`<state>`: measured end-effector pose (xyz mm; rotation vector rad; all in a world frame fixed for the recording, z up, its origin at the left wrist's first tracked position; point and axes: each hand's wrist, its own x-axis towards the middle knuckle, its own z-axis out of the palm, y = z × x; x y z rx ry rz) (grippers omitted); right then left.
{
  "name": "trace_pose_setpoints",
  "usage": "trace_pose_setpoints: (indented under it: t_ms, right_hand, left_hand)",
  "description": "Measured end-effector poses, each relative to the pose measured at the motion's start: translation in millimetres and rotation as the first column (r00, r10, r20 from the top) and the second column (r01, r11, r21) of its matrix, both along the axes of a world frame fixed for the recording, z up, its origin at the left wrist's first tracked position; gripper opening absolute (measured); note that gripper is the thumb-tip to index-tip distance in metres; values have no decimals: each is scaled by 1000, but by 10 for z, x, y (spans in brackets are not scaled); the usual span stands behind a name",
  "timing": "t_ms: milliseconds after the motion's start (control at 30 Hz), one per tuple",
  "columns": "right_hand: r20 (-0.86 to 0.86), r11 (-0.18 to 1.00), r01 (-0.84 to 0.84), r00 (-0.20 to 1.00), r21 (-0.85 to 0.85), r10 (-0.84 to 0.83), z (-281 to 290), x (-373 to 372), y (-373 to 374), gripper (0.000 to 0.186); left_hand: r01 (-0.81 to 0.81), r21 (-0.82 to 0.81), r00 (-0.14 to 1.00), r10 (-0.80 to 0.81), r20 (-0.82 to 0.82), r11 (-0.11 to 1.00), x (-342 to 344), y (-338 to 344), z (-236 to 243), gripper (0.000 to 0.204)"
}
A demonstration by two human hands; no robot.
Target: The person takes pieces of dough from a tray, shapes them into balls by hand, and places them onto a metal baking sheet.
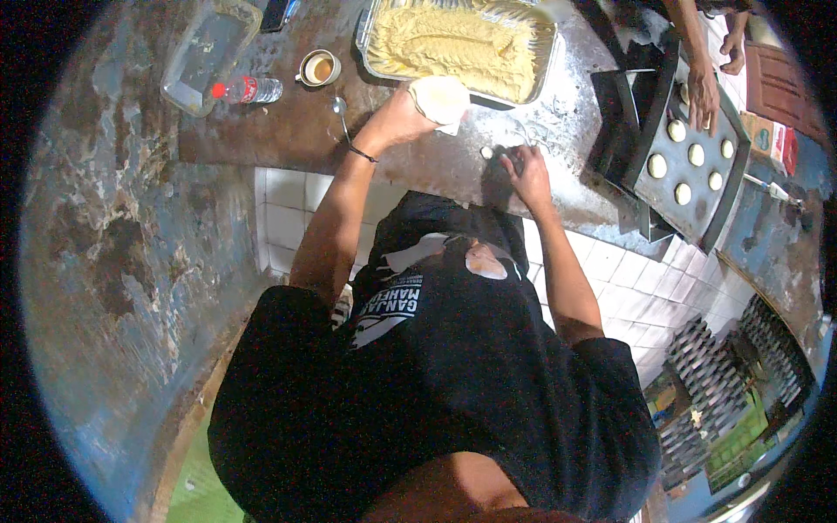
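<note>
My left hand (399, 120) holds up a flat, pale dough round (440, 99) near the table's front edge. The dough covers most of its fingers. Just in front of it stands a foil tray (552, 65) heaped with soft yellow filling (462, 44). To the right, my right hand (528, 179) is low over the table, its fingers bent and apart, with nothing visible in them. A small pale lump (486, 152) lies on the table just left of those fingers.
At right, another person's hand (704, 103) reaches over a dark baking tray (676, 199) with several pale dough balls (696, 154). On the left are a cup (318, 68), a spoon (340, 109), a plastic bottle (253, 90) with a red cap and a shallow metal pan (196, 61).
</note>
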<state>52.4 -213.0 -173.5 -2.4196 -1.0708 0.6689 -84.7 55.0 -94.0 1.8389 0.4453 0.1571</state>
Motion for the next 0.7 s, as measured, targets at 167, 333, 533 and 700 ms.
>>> trace_pose_setpoints:
  t_ms: [167, 333, 533, 700]
  right_hand:
    - [-219, 830, -125, 933, 544, 284, 1174, 125, 420, 72]
    - [-298, 903, -41, 937, 427, 183, 1870, 256, 484, 57]
    - [-722, 837, 435, 688, 331, -72, 1897, 482, 96, 28]
    - [-362, 819, 179, 932, 545, 37, 2183, 594, -202, 77]
  left_hand:
    - [386, -68, 921, -388, -20, 920, 205, -149, 228, 42]
    - [631, -86, 772, -635, -26, 771, 493, -268, 496, 51]
    - [319, -492, 939, -339, 50, 811, 528, -613, 794, 47]
    - [110, -572, 994, -96, 55, 813, 747, -1051, 915, 37]
